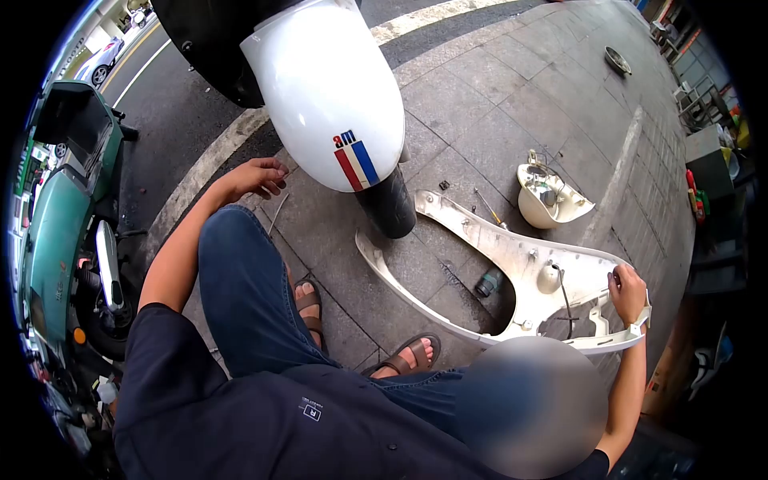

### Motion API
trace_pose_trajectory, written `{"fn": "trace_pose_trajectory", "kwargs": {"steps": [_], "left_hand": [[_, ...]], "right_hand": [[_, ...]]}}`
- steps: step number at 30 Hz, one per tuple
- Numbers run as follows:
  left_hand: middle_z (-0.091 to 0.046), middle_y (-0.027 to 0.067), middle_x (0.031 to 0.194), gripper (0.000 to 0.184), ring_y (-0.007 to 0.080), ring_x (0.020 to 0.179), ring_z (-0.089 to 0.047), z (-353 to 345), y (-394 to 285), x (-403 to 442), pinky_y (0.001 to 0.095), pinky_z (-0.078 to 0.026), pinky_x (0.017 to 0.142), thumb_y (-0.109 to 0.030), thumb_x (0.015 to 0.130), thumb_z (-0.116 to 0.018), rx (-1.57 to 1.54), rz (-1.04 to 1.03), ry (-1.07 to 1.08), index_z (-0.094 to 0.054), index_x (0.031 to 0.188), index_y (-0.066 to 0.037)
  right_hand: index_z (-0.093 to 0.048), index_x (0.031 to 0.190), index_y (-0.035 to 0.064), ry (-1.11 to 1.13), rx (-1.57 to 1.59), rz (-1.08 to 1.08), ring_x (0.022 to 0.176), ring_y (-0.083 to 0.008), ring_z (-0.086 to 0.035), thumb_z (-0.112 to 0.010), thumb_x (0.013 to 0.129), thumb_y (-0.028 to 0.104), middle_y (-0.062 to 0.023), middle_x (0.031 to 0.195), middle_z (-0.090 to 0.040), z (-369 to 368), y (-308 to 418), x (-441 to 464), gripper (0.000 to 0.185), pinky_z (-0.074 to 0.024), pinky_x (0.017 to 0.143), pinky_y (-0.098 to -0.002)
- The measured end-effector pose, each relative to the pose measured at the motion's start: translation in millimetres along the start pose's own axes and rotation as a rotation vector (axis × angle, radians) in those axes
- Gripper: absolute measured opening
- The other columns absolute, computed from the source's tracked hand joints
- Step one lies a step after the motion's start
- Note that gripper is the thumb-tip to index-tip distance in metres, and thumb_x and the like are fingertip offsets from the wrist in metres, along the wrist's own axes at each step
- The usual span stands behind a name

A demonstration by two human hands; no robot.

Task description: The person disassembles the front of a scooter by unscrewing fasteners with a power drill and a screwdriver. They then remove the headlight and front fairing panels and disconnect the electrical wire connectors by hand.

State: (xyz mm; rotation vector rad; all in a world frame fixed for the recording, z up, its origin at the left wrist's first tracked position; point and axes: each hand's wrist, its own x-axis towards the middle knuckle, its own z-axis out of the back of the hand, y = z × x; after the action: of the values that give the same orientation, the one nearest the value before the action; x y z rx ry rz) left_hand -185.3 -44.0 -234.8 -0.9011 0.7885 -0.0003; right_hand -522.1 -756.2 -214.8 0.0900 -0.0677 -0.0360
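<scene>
My right hand (628, 292) is closed on the far right end of a white scooter body panel (528, 260), which lies inner side up with its two long arms spread to the left. A dark cable (566, 300) hangs across the panel. My left hand (260, 178) is beside the white front fender (324, 88) of a scooter, fingers loosely bent and apart, with nothing visible in it. The fender has a red, white and blue sticker (357, 166). Below it stands the dark front wheel (386, 204).
A dark green power tool (489, 282) lies inside the panel's opening. Past the panel are a screwdriver (490, 211) and a cream headlight housing (548, 196). A green scooter (68, 216) stands at left. A round dish (617, 60) lies farther off on the paving.
</scene>
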Motion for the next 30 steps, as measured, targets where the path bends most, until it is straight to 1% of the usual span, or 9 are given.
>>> {"fn": "trace_pose_trajectory", "kwargs": {"steps": [2,9,14,18,21,25,27,29,30], "left_hand": [[-0.064,0.0081,0.103,0.03,0.0176,0.087,-0.063,-2.3,0.7,6.3,0.0331,-0.052,0.075,-0.024,0.091,-0.057,0.009,0.019,-0.005,-0.057,0.117,-0.007],[-0.065,0.0123,0.104,0.04,0.0211,0.091,-0.064,-24.5,-26.1,12.6,0.0352,-0.053,0.078,-0.023,0.09,-0.059,0.182,0.088,-0.021,-0.055,0.124,-0.003],[-0.066,0.0133,0.106,0.043,0.0217,0.096,-0.064,-37.2,-30.1,1.2,0.0356,-0.053,0.081,-0.022,0.087,-0.061,0.286,0.06,0.04,-0.057,0.123,0.001],[-0.067,0.0133,0.109,0.042,0.0235,0.097,-0.065,-48.0,-15.1,7.2,0.0367,-0.053,0.082,-0.026,0.089,-0.063,0.264,0.063,-0.034,-0.059,0.12,0.003],[-0.065,0.0154,0.111,0.049,0.0244,0.101,-0.065,-55.7,-3.7,21.6,0.038,-0.051,0.088,-0.023,0.085,-0.064,0.178,0.168,0.012,-0.055,0.129,-0.002],[-0.066,0.0147,0.113,0.048,0.0241,0.102,-0.064,-48.3,-7.0,19.5,0.0398,-0.049,0.09,-0.025,0.086,-0.064,0.14,0.094,0.17,-0.057,0.128,-0.003],[-0.065,0.0145,0.114,0.045,0.0235,0.099,-0.064,-47.3,-11.4,13.7,0.0361,-0.053,0.085,-0.023,0.091,-0.061,0.204,0.012,0.208,-0.055,0.13,-0.001],[-0.064,0.0147,0.116,0.047,0.023,0.102,-0.063,-54.8,-20.5,0.4,0.0358,-0.052,0.087,-0.025,0.093,-0.06,0.157,0.018,0.238,-0.054,0.131,0.001],[-0.064,0.015,0.117,0.047,0.0232,0.105,-0.062,-55.4,-17.7,-1.9,0.0356,-0.051,0.09,-0.026,0.093,-0.06,0.092,-0.008,0.298,-0.053,0.131,0.001]], "right_hand": [[-0.056,0.088,0.0039,-0.149,-0.17,0.043,0.076,-0.0311,-0.058,-0.066,0.08,0.008,-0.0131,0.084,-0.055,-16.6,-12.8,-16.8,0.013,-0.0467,0.065,-0.0412],[-0.058,0.089,0.0039,-0.097,-0.192,0.193,0.086,-0.0306,-0.053,-0.065,0.072,0.005,-0.012,0.095,-0.054,-73.9,-16.3,-97.3,0.019,-0.0433,0.075,-0.0419],[-0.059,0.111,0.0027,-0.189,0.187,-0.255,0.107,-0.0382,-0.054,-0.063,0.082,0.002,-0.0199,0.12,-0.051,-133.6,-12.5,-147.8,0.029,-0.0459,0.089,-0.0435],[-0.043,0.134,0.0014,-0.372,0.044,-0.444,0.121,-0.0414,-0.045,-0.057,0.092,0.013,-0.0232,0.129,-0.047,-167.9,10.5,-192.6,0.046,-0.0359,0.102,-0.0466],[-0.051,0.128,0.0032,-0.272,0.136,-0.569,0.115,-0.0398,-0.049,-0.058,0.091,0.014,-0.022,0.123,-0.053,-200.2,18.3,-230.6,0.039,-0.0398,0.097,-0.0444],[-0.061,0.104,0.0042,0.372,0.27,-0.725,0.084,-0.0414,-0.06,-0.061,0.086,0.014,-0.0159,0.085,-0.065,-221.6,-18.3,-323.8,0.02,-0.0482,0.078,-0.045],[-0.062,0.097,0.0044,0.105,0.162,-0.924,0.063,-0.0317,-0.06,-0.06,0.088,0.017,-0.0113,0.072,-0.064,-231.3,-69.8,-382.1,0.016,-0.0491,0.058,-0.0408],[-0.064,0.098,0.0081,-0.338,0.691,-1.398,0.057,-0.0156,-0.057,-0.057,0.092,0.021,-0.0056,0.071,-0.063,-179.0,-102.1,-390.7,0.015,-0.0435,0.045,-0.0292],[-0.063,0.098,0.0102,-0.594,0.645,-1.427,0.058,-0.0061,-0.054,-0.053,0.095,0.024,-0.0007,0.071,-0.061,-153.1,-116.2,-386.0,0.017,-0.0376,0.04,-0.021]]}}
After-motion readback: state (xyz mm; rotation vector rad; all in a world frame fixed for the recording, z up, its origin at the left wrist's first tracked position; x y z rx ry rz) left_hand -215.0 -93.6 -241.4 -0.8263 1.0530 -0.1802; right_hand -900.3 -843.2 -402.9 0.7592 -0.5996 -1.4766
